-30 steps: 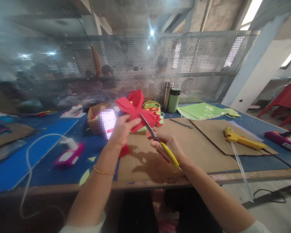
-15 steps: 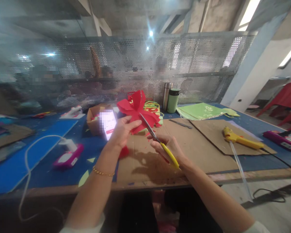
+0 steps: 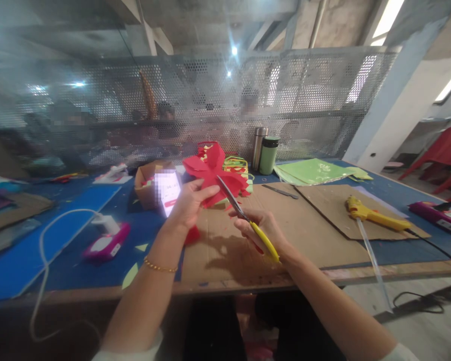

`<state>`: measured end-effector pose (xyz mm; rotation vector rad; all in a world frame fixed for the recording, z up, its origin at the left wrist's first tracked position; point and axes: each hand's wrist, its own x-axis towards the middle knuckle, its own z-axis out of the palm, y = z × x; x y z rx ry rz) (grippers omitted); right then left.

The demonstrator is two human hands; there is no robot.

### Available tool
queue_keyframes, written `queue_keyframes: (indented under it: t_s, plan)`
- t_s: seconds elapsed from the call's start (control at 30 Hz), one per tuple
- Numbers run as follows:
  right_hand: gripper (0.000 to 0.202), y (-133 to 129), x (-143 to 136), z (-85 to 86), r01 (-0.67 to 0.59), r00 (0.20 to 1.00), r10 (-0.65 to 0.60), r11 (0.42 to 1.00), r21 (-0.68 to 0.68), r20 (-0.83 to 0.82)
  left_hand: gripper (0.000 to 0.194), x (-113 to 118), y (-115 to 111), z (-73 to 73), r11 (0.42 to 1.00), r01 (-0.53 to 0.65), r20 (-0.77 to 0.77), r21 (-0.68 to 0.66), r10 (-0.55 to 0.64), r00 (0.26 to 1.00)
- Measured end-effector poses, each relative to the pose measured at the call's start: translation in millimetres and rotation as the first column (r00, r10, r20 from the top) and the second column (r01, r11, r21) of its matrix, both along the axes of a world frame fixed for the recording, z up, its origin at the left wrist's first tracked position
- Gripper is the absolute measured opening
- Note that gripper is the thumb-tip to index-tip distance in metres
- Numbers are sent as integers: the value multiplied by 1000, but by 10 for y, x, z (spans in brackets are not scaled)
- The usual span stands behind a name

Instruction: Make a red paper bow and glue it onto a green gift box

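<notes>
A: Which grips are shown?
B: Left hand (image 3: 191, 199) pinching the red flower (image 3: 211, 175) above mid-desk (image 3: 143, 228); right hand (image 3: 261, 225) gripping scissors (image 3: 243, 214), tips overlapping the flower.
A: Farther right?
B: A glue gun (image 3: 383, 218), on cardboard (image 3: 328, 203).

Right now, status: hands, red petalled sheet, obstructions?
Left hand gripping thin red petalled sheet. Right hand holding yellow-handled metal scissors, blades overlapping sheet; contact unclear. Yellow glue gun off right, not obstructing.

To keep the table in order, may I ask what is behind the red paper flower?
Behind the red paper flower, yellow-green material shows above its right side. Whatever lies directly behind the paper cannot be seen.
</notes>
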<state>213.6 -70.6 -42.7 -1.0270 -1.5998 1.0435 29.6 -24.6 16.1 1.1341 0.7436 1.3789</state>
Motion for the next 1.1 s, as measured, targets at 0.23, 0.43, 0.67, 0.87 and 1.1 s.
queue_keyframes:
  t_s: [0.23, 0.43, 0.67, 0.87, 1.1]
  plan:
    - [68, -9, -17, 25, 32, 999, -32, 999, 19, 18, 27, 6, -2, 6, 1000, 24, 29, -9, -24, 999]
    - [75, -34, -20, 52, 22, 1000, -22, 1000, -16, 17, 28, 8, -17, 21, 1000, 25, 6, -8, -25, 1000]
    - [78, -37, 3, 60, 24, 999, -24, 1000, 2, 44, 27, 1, -36, 20, 999, 41, 11, -21, -41, 999]
    - [62, -66, 75, 117, -29, 996, 22, 996, 86, 86, 30, -12, -2, 17, 1000, 4, 10, 19, -4, 1000]
    - [56, -52, 87, 106, 144, 980, -145, 989, -19, -133, 29, 2, 21, 21, 997, -66, 39, 28, 65, 997]
